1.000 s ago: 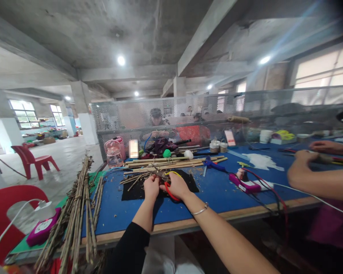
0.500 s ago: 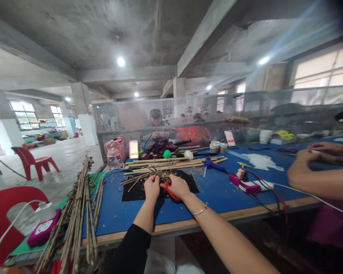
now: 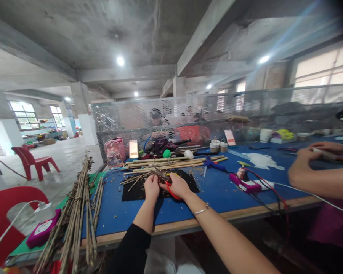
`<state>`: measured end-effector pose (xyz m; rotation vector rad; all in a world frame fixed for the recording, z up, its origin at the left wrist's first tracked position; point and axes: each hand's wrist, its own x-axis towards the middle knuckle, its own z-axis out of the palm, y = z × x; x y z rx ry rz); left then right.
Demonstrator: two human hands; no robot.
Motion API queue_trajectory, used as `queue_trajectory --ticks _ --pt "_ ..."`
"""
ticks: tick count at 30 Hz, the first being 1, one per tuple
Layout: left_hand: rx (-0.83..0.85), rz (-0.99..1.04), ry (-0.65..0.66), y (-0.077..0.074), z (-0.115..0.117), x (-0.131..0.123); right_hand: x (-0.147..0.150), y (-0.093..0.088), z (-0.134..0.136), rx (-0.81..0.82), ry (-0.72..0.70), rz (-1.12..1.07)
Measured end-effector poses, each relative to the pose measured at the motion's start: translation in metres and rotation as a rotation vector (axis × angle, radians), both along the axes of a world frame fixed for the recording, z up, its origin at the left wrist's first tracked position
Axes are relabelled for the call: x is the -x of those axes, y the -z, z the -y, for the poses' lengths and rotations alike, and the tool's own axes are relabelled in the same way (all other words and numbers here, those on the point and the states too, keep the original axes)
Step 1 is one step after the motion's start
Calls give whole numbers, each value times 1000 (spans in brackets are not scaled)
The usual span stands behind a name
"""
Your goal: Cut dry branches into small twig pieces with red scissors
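Right grip (image 3: 179, 185) clamps cutters (image 3: 162, 174), handles closer than a second ago; left grip (image 3: 152, 186) unclear.
Blue surface (image 3: 122, 217) reaches wooden edge (image 3: 177, 228).

From my end I see a blue-topped counter (image 3: 114, 213) with a wooden front edge. A black cloth (image 3: 131, 196) lies flat on it, thin cut sticks (image 3: 135, 178) reaching past its left side onto the blue. Behind the cloth I make out longer pale sticks (image 3: 185, 164); left of it, a bundle of dried stems (image 3: 77, 198) and some shorter stalks (image 3: 98, 199). Right of it I have a blue glue gun (image 3: 216, 164), a purple power strip (image 3: 250, 186) and a white patch (image 3: 263, 161) I can't identify.
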<state>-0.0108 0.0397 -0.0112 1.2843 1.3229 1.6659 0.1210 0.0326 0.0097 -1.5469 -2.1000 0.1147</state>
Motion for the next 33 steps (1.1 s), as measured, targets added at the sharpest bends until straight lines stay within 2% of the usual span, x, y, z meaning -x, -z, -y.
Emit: queue_trajectory --ticks 4,8,12,20,24,33 --pt "42 83 32 -5 4 -1 1 1 0 -37 -56 15" --pt "79 -84 -10 -6 7 3 1 0 1 -10 -63 47" --pt "41 -204 -59 -7 8 6 1 -2 3 19 -27 77" --pt "-70 -209 -72 -7 8 3 2 -5 4 19 -3 8" --pt "-59 -216 -66 -5 7 3 3 -3 2 27 5 -17" --pt "-79 -216 -153 -9 10 1 4 -3 2 35 -11 -26"
